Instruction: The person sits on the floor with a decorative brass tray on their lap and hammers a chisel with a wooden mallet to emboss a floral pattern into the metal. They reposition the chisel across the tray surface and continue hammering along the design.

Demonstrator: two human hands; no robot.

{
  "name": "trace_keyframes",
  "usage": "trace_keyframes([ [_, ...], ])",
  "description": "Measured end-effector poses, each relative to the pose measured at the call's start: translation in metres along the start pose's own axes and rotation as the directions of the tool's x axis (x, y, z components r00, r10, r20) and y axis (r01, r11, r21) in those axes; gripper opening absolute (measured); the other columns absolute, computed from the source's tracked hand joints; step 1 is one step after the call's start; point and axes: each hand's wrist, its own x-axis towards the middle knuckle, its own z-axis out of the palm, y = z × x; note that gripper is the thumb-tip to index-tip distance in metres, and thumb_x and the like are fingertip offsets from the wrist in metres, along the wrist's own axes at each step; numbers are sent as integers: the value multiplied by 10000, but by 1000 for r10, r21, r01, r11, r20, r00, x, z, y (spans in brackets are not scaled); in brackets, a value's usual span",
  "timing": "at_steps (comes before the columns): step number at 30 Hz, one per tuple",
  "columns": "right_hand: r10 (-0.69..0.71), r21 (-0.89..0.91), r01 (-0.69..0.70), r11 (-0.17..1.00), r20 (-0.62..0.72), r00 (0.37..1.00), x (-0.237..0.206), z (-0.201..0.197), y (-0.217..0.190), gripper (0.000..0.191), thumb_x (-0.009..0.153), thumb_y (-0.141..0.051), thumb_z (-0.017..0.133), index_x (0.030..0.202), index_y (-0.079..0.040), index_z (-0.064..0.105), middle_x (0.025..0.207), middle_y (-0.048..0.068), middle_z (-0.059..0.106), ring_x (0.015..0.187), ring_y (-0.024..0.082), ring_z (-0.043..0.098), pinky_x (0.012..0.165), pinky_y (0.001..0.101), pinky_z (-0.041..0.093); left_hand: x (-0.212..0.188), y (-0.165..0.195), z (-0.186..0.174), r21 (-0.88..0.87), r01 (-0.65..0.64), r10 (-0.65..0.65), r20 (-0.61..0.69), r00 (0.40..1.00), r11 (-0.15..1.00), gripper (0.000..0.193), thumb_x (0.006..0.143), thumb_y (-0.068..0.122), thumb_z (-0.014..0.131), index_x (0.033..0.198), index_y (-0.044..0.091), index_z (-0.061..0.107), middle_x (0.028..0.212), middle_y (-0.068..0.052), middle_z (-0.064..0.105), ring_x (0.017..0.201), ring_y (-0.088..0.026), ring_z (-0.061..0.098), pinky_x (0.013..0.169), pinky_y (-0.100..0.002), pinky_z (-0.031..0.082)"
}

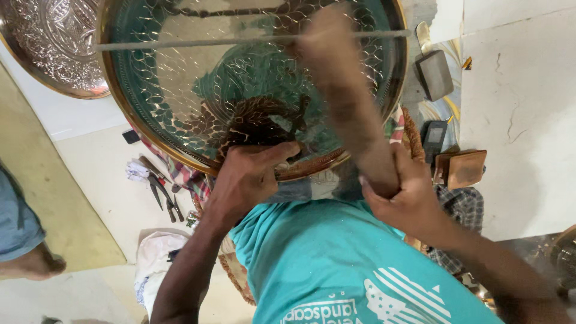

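A large round brass plate [150,129], coated green with an engraved scale and bird pattern, rests on my lap. My left hand [249,174] grips its near rim, thumb lying on the dark engraved figure. My right hand [408,201] is closed around a thick wooden handle [345,90], which rises blurred over the plate's right half. Whatever is at the handle's far end is out of sight. A thin pale bar [180,43] lies straight across the upper part of the plate. My teal shirt [336,270] fills the bottom of the view.
A second embossed silvery plate [54,42] lies at the top left. Pliers and small tools [162,192] and a white cloth [159,252] sit on the floor at left. Another person's leg [24,240] stands at far left. A phone [433,138], wooden block [465,169] and metal tool [433,72] lie at right.
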Motion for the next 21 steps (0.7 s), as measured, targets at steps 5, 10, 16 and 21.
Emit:
trace_keyframes([
  [5,-92,18,94,995,-101,991,0,5,5,502,723,-140,782,1157,12,582,767,207,686,670,334,720,618,400,542,4,1,-4,29,-39,38,28,999,999,553,724,-112,594,1215,99,734,1045,-164,771,805,-328,745,738,-386,596],
  [10,-119,194,162,968,-218,969,-3,13,10,388,805,-151,750,1112,7,571,804,177,702,671,305,727,632,377,544,4,0,-9,16,-24,23,73,997,1000,583,704,-93,609,1239,108,727,1057,-171,764,817,-339,742,753,-397,595],
  [16,-125,117,162,980,-275,953,-8,20,15,377,784,-124,774,1076,-14,563,788,160,678,669,315,709,635,370,531,4,-6,-8,43,-87,83,88,993,995,608,681,-84,604,1244,115,721,1084,-173,765,856,-351,737,783,-412,594],
  [21,-99,30,106,994,-176,979,-16,24,22,410,706,-82,778,1047,-4,564,743,176,639,660,335,677,600,382,509,4,-10,-8,55,-71,63,125,990,996,675,665,-100,585,1279,145,722,1004,-186,756,821,-359,729,760,-434,584],
])
